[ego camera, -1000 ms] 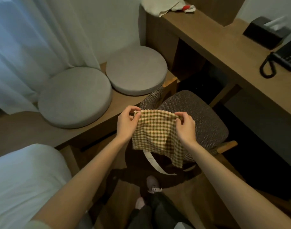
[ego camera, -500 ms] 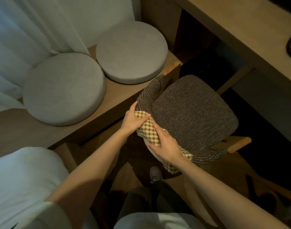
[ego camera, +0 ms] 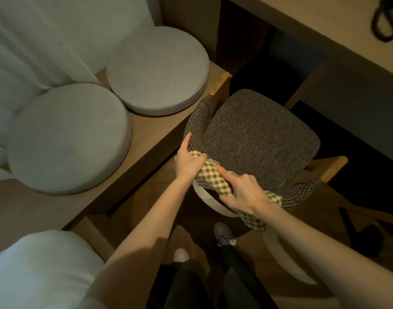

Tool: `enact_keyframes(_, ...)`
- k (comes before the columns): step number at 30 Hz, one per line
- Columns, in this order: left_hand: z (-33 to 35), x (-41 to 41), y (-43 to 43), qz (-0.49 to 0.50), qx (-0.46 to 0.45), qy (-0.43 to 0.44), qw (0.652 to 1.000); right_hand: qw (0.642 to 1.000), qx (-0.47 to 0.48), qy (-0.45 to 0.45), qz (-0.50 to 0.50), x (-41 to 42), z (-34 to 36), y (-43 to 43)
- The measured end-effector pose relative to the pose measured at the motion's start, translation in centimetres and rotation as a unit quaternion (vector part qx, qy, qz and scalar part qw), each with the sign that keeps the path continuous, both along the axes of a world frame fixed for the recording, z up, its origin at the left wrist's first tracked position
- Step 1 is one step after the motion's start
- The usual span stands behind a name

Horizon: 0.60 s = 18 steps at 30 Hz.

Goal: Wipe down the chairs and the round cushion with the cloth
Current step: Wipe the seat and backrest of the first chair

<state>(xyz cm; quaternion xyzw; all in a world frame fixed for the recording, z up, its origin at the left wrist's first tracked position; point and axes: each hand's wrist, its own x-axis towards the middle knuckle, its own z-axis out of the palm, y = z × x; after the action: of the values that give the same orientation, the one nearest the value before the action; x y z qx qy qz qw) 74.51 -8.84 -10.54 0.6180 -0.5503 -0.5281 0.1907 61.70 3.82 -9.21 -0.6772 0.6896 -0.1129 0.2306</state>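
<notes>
The checked cloth (ego camera: 213,178) is lying draped over the curved back of the chair (ego camera: 258,139), its length running 10 to 4 o'clock, the left hand (ego camera: 187,162) pinching its 10 o'clock end and the right hand (ego camera: 243,194), fingers curled, grasping it toward 4 o'clock, nearer the bare rail.

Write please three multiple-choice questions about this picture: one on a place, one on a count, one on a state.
1. Where does the checked cloth lie? A on the floor; B over the chair backrest; C on the desk.
2. How many round grey cushions rest on the bench? A one; B three; C two.
3. What is the right hand doing? A holding the cloth; B hanging idle; C resting on the desk.
Answers: B, it drapes over the curved backrest rim; C, two sit side by side; A, its fingers curl over the cloth, beside the left hand.
</notes>
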Motion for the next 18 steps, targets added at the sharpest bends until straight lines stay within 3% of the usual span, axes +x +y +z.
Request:
enact_keyframes(6,0.0,5.0,2.7,0.038,0.013,0.024,0.999,0.998,0.03,0.057,0.023,4.5,0.8,1.8)
enact_keyframes(18,1.4,21.9,4.2,0.096,0.014,-0.049,0.994,0.993,0.058,0.03,0.096,21.6,1.0,2.0)
